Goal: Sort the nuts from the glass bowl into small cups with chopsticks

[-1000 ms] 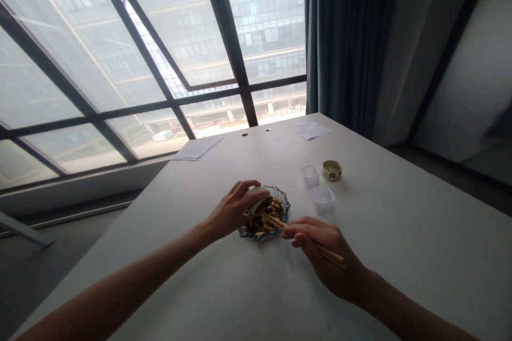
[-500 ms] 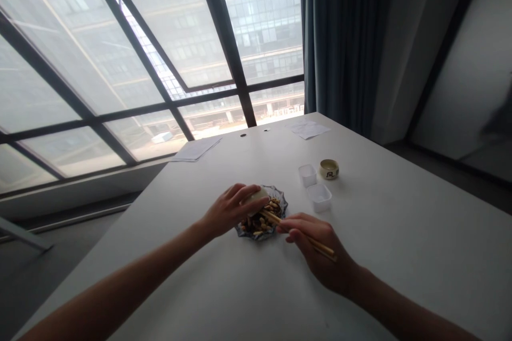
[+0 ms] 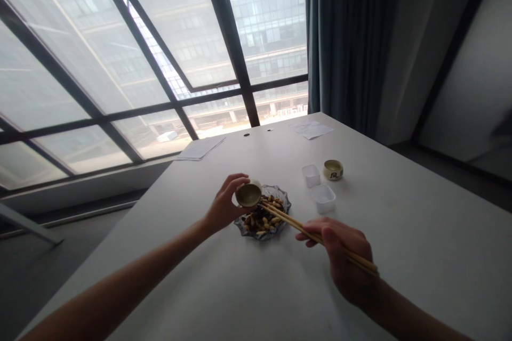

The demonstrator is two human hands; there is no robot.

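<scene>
My left hand (image 3: 227, 203) grips a small cup (image 3: 248, 195) by its sides, its opening tilted toward me and no contents visible inside. Beneath and beside the cup is a scalloped glass dish (image 3: 286, 198) holding peanuts and darker pieces (image 3: 262, 222). In my right hand (image 3: 346, 256) is a pair of wooden chopsticks (image 3: 294, 220), their tips close to the cup's right rim, above the dish. Whether the tips hold anything is too small to tell.
Two clear plastic containers (image 3: 323, 199) (image 3: 311, 176) and a second cup with a dark character (image 3: 333, 170) stand right of the dish. Papers (image 3: 201, 148) (image 3: 311, 129) lie at the white table's (image 3: 420, 234) far edge, by the window.
The cup has been tipped so its opening now faces me. My right hand has drawn back to the right and down, baring more of the chopsticks. The view has shifted slightly.
</scene>
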